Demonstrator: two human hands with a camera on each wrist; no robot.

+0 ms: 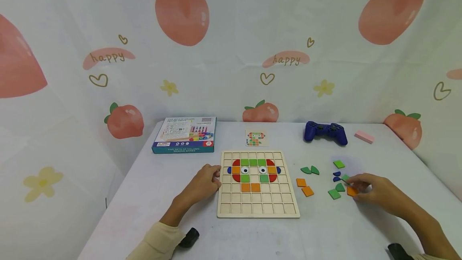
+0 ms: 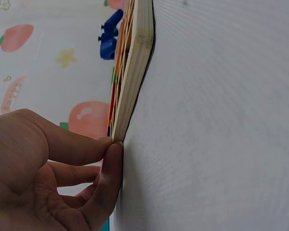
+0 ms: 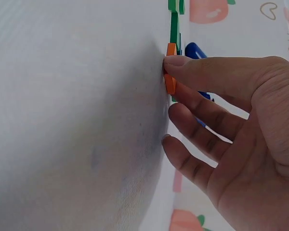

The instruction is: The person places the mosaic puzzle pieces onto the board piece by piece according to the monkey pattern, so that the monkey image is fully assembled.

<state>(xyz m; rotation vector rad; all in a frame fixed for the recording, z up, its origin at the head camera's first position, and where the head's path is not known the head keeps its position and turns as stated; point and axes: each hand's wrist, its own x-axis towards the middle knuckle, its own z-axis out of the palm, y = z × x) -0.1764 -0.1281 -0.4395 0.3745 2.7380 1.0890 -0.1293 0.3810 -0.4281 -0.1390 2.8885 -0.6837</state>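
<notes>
A wooden grid board [image 1: 234,210] lies on the table, partly filled with red, green, orange, blue and eye-marked tiles. At its left edge my left hand [image 1: 203,183] pinches the rim between thumb and finger; the left wrist view shows the fingertips at the board's side [image 2: 135,62]. Over to the right, my right hand [image 1: 375,191] pinches an orange square tile [image 3: 171,86], thumb on its near face. A thin dark sliver shows by the index fingertip; what it is I cannot tell. Close by lie green tiles [image 1: 334,194] and blue pieces [image 1: 337,173].
Two orange squares [image 1: 307,191] and green curved pieces [image 1: 315,170] lie right of the board. Behind are a picture card [image 1: 257,137], a flat box [image 1: 184,135], a blue game controller [image 1: 325,131] and a pink block [image 1: 364,137]. A printed curtain [image 1: 231,71] hangs behind the table.
</notes>
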